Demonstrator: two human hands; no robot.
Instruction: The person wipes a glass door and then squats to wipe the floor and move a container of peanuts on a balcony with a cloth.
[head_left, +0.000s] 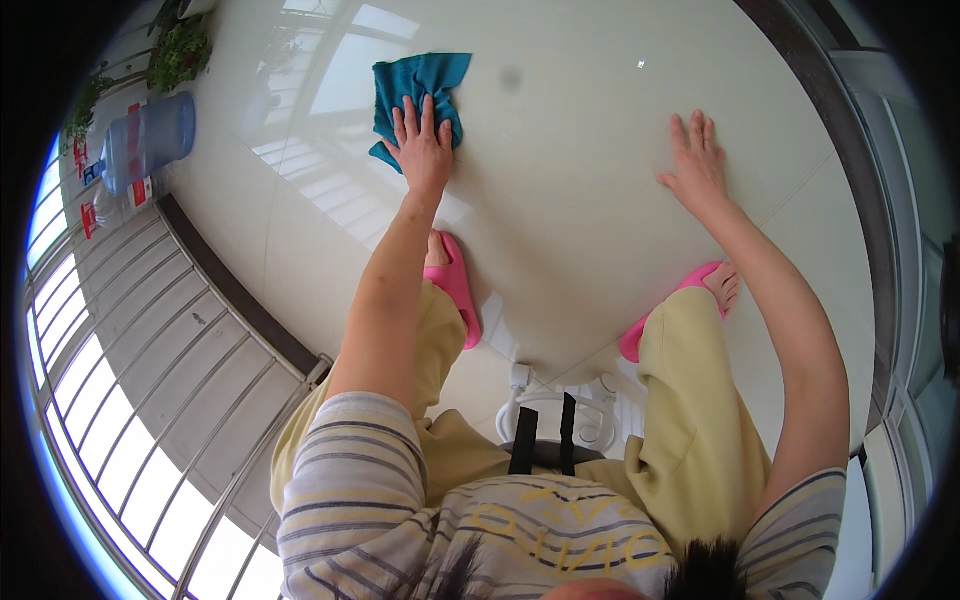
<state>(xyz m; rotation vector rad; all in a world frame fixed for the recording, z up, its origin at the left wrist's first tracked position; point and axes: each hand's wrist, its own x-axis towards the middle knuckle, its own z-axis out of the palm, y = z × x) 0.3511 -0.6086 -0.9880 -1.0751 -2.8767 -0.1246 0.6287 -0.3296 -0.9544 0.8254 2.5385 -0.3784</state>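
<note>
A teal cloth lies creased on the glossy cream tile floor. My left hand rests palm down on its near part, fingers extended over the fabric rather than curled around it. Some of the cloth is hidden beneath the palm, and a small corner sticks out to the left of the wrist. Well to the right, my right hand is palm down at the bare tile with its thumb spread, holding nothing. Both forearms reach forward over my knees.
My feet wear pink slippers. Between my legs is a white wheeled base. Metal railing runs along the left, with a blue water jug and potted plants beyond. A dark threshold and sliding-door frame border the right.
</note>
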